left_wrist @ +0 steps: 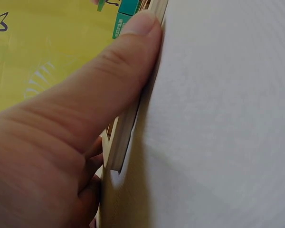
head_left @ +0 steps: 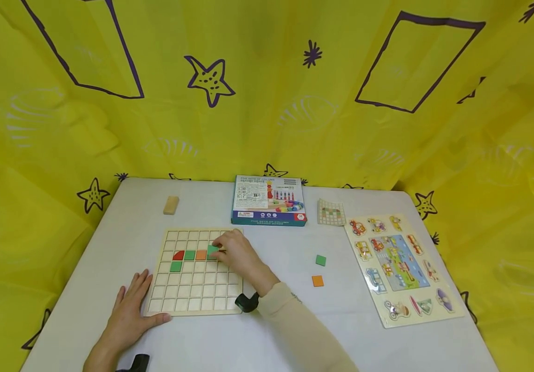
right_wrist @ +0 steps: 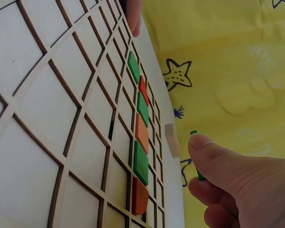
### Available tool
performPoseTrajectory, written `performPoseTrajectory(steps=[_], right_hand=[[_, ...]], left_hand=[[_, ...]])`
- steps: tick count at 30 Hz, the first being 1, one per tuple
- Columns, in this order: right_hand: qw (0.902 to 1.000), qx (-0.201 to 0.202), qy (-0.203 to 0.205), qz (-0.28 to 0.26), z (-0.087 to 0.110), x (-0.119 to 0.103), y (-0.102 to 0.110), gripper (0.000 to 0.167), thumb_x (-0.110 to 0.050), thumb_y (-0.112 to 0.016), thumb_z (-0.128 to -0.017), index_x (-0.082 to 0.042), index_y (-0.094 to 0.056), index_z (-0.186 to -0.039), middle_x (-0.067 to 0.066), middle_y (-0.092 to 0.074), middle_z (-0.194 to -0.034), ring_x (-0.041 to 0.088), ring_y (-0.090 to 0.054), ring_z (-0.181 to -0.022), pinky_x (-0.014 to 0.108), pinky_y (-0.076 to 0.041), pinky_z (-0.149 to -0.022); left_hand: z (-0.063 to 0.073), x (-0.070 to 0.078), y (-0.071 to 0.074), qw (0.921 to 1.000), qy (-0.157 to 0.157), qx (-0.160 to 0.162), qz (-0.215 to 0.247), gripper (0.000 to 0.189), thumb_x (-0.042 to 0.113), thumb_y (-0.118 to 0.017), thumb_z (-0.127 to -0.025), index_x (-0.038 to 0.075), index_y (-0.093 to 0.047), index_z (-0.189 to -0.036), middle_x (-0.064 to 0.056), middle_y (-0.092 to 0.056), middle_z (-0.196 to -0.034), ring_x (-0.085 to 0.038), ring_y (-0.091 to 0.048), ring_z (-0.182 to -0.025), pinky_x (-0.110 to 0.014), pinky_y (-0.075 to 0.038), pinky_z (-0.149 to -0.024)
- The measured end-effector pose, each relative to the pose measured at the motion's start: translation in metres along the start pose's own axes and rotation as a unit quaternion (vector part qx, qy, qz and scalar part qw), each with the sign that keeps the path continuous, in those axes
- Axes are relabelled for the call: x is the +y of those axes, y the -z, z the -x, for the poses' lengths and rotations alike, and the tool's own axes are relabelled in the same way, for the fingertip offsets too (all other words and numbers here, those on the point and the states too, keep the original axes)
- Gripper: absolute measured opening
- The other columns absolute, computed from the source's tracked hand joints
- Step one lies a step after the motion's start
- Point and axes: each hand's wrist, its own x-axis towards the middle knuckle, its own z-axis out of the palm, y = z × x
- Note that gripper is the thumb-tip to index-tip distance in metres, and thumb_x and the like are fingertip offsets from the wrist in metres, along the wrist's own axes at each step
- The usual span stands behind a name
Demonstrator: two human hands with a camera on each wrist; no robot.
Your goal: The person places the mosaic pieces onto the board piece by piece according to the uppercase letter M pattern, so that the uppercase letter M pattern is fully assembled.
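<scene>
Pinching a green tile in a nearly closed right grip, over the board left of frame centre; resting the left grip, spread and empty, at its lower left. Could totally nudge the row crooked if lowered tilted, tbh.

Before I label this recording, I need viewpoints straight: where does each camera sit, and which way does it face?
Head: worn on the head, facing forward and down at the pale wooden grid board; left hand, right hand and beige sleeve show.
Left wrist: worn there, facing along the board's edge; thumb and partial fingers show.
Right wrist: worn there, facing across the board toward the yellow patterned curtain; thumb and fingers pinch a thin green tile.
Head and right wrist share board and both hands.
</scene>
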Motion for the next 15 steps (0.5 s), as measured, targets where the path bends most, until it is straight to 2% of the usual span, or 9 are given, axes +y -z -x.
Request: performPoseTrajectory(steps=[5,11,15], right_hand=[[0.9999,-0.013,0.002,0.008,-0.003,-0.004,-0.005,0.027,-0.032,-0.075,-0.087,-0.012,-0.075,-0.105,-0.007,-0.067,-0.093,0.010,-0.048,-0.085,0.018,-0.040,-0.073],[0.9994,-0.026,0.013,0.020,-0.005,-0.012,-0.011,0.027,-0.032,-0.075,-0.088,-0.011,-0.075,-0.104,-0.005,-0.069,-0.098,0.009,-0.050,-0.085,0.016,-0.041,-0.073],[0.9991,-0.030,0.021,0.020,-0.005,-0.015,-0.016,0.025,-0.031,-0.075,-0.087,-0.011,-0.075,-0.102,-0.005,-0.070,-0.096,0.009,-0.050,-0.084,0.015,-0.042,-0.074]], left_hand=[[0.000,0.001,0.000,1.0000,0.003,-0.002,0.000,0.112,0.048,-0.086,-0.067,-0.012,-0.032,-0.145,-0.030,-0.024,-0.153,-0.042,-0.009,-0.145,-0.053,0.009,-0.113],[0.000,0.000,0.000,1.0000,-0.002,0.000,-0.002,0.112,0.048,-0.085,-0.068,-0.013,-0.032,-0.145,-0.030,-0.025,-0.153,-0.041,-0.009,-0.145,-0.053,0.008,-0.113],[0.000,0.000,0.000,1.0000,-0.003,-0.001,-0.001,0.112,0.049,-0.085,-0.068,-0.013,-0.032,-0.145,-0.030,-0.024,-0.153,-0.041,-0.008,-0.145,-0.053,0.009,-0.113]])
